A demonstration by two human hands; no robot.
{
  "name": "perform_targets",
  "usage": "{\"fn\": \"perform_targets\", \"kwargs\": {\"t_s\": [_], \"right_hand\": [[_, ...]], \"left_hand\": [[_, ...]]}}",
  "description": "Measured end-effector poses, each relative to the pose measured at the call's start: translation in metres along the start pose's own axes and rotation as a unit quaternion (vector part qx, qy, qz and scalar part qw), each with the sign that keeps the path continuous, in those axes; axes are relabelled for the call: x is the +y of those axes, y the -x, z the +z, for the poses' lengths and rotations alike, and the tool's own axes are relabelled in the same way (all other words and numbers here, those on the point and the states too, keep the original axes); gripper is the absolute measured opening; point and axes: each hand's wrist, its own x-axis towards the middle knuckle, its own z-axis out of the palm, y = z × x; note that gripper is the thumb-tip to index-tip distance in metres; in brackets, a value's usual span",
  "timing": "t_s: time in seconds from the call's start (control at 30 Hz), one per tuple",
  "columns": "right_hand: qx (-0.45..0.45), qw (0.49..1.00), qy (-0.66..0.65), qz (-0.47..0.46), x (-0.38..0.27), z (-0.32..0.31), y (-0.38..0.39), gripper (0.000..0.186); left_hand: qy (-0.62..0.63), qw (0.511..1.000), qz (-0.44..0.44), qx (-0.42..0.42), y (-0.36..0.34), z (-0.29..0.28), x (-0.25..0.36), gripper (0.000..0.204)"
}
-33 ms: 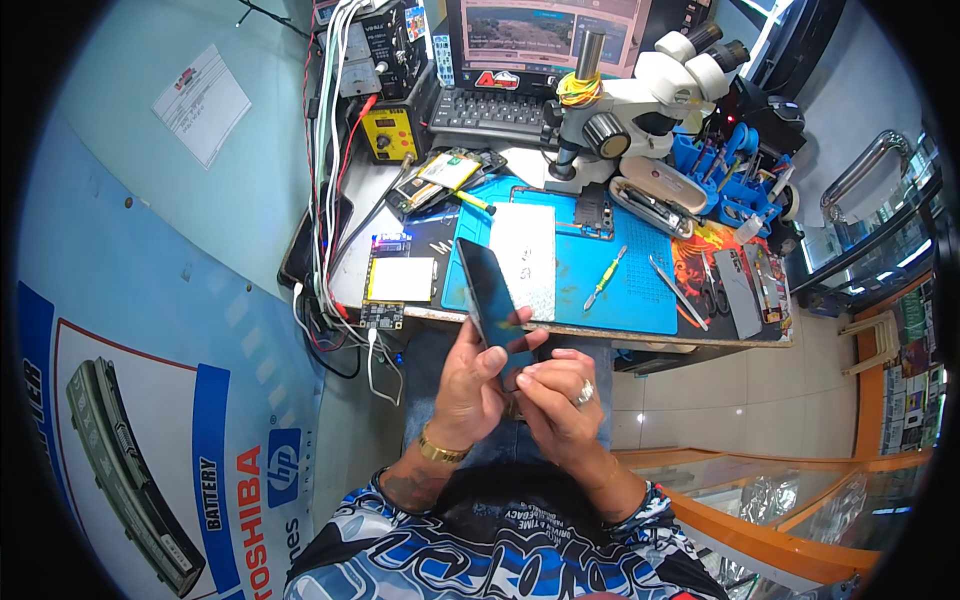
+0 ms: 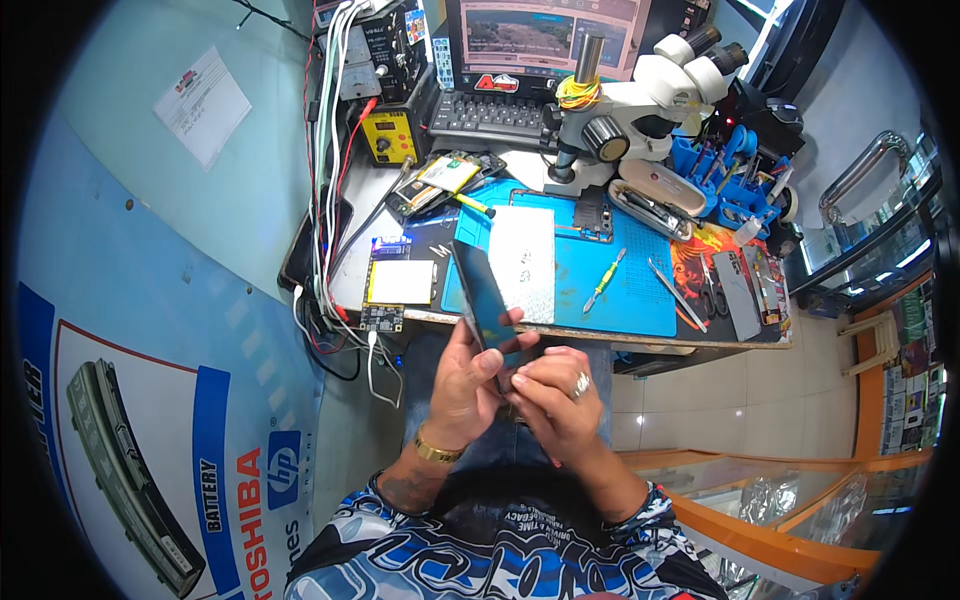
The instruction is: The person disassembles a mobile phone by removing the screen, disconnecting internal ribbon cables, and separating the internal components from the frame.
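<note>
Down from the head, in wide fisheye, bare left hand and ringed right hand were viewed close, flat blue mat beyond.

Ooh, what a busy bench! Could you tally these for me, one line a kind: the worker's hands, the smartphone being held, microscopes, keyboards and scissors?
Left hand and right hand: 2
Held smartphone: 1
Stereo microscope: 1
Computer keyboard: 1
Pair of scissors: 1
Total: 6
</note>
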Motion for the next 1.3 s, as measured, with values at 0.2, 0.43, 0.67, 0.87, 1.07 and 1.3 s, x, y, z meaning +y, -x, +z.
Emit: {"fn": "perform_targets", "kwargs": {"t_s": [0.2,0.43,0.67,0.87,1.07,1.3], "right_hand": [[-0.1,0.95,0.276,0.108,0.075,-0.046,-0.033,0.029],[-0.296,0.898,0.324,0.012,0.129,-0.074,-0.064,0.012],[-0.351,0.897,0.265,0.038,0.125,-0.084,-0.067,0.009],[-0.237,0.943,0.199,0.122,0.123,-0.079,-0.063,0.006],[-0.129,0.964,0.171,0.157,0.155,-0.028,-0.098,0.036],[-0.283,0.905,0.247,0.202,0.174,0.019,-0.143,0.063]], "left_hand": [[-0.135,0.99,0.012,0.028,-0.003,-0.028,0.033,0.078],[-0.184,0.983,0.015,-0.002,-0.002,-0.035,0.047,0.086],[-0.141,0.99,0.021,0.006,0.011,-0.043,0.049,0.078],[-0.161,0.987,0.02,0.021,0.016,-0.053,0.055,0.079],[-0.182,0.983,0.025,0.026,0.023,-0.056,0.052,0.079],[-0.187,0.982,0.026,0.016,0.036,-0.061,0.058,0.082]]}}
